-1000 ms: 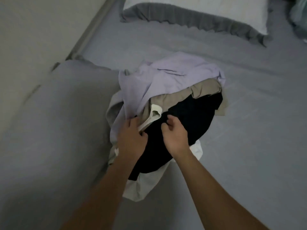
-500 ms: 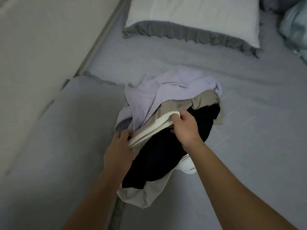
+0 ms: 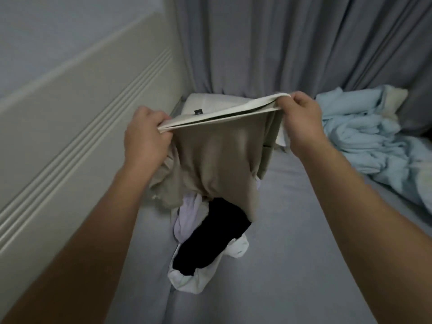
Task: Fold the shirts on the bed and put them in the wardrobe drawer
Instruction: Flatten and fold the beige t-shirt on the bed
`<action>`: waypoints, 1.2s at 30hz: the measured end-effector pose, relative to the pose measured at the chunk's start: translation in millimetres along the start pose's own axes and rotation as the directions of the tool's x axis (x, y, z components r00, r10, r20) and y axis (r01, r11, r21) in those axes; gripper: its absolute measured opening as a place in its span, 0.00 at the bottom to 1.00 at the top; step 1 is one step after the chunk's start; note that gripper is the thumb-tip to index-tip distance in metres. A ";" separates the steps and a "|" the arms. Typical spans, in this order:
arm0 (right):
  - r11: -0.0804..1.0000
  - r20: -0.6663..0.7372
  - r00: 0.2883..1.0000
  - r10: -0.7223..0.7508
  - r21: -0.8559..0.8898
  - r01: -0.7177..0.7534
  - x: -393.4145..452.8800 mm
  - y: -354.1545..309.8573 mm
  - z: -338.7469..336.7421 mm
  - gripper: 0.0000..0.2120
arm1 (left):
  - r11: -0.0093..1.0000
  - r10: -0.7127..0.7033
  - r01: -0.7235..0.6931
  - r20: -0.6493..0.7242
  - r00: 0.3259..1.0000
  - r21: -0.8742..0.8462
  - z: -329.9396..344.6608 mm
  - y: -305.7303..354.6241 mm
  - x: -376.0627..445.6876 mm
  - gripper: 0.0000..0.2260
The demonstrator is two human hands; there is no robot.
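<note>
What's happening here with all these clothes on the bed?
A person is sorting laundry. Their left hand and right hand each grip one end of the pale collar band of a beige shirt, holding it stretched up above the bed. Below it, a black garment, a lilac one and a white one lie in an unfolded heap. Nothing looks folded yet.

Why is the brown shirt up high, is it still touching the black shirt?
Cannot tell. In the head view both hands lift the beige shirt by its pale edge; its hanging bottom overlaps the black shirt on the bed, hiding any contact or gap.
</note>
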State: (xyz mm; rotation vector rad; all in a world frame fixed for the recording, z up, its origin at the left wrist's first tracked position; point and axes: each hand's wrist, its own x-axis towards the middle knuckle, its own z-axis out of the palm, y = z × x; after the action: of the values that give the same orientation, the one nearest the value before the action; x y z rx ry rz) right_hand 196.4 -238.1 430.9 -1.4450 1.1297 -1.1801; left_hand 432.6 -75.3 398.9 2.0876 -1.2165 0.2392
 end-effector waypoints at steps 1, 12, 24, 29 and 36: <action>0.999 -0.032 0.999 -0.026 0.024 0.027 -1.5 -15.4 -16.3 0.11 | 0.998 0.061 -0.061 0.015 0.998 -0.003 -14.0 14.3 1.0 0.12; 0.989 0.028 0.989 -0.147 -0.016 0.147 -60.0 -13.6 -198.8 0.11 | 0.984 -0.016 0.002 -0.076 0.997 -0.176 -46.0 161.7 -87.6 0.13; 0.954 -0.092 0.995 0.042 -0.293 -0.067 -78.9 31.1 -340.2 0.13 | 0.872 -0.165 0.291 0.323 0.932 -0.395 11.2 283.0 -188.1 0.09; 0.975 -0.073 0.986 0.148 -0.156 -0.157 -87.7 34.4 -372.7 0.09 | 0.781 -0.066 0.335 0.464 0.883 -0.527 33.5 338.5 -219.6 0.04; 0.945 -0.118 0.938 0.325 0.078 -0.318 -91.9 25.3 -412.1 0.10 | 0.642 -0.091 0.461 0.536 0.839 -0.613 38.0 370.5 -206.3 0.05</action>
State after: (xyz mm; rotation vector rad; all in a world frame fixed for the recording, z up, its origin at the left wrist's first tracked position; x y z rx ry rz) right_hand -224.1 -193.7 439.6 -1.0996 1.3523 -1.0742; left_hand 9.7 -73.9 448.9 1.5868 -0.9618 -0.8329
